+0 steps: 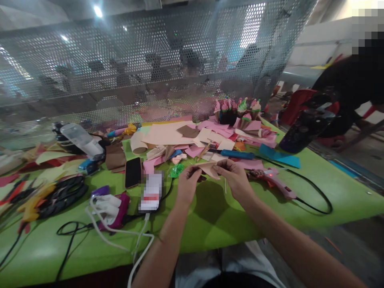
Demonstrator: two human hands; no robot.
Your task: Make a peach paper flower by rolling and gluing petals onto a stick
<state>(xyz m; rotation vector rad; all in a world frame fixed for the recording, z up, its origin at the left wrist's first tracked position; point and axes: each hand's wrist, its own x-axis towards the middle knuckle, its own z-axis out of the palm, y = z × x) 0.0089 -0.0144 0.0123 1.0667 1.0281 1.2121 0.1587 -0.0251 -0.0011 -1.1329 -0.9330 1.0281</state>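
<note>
A folded or curled piece of peach-coloured paper [210, 169] is held above the green table between both hands. My left hand [190, 179] pinches its left end, and my right hand [232, 175] grips its right end with thumb and fingers. To the right of my right hand lies a pink glue gun [279, 185] with a small red light on. A crumpled green wrapper [177, 170] sits just left of my left hand. Behind the hands are paper sheets [168, 133] in peach, pink and brown, with a blue tool [237, 154] on them.
A phone [133, 173], a second lit phone [151, 192] and a magenta power strip [121, 210] with white cables lie left. A yellow glue gun [37, 202] is farther left. Paper cones [243, 106] stand behind; a dark bottle [303, 128] and a person [354, 76] are right.
</note>
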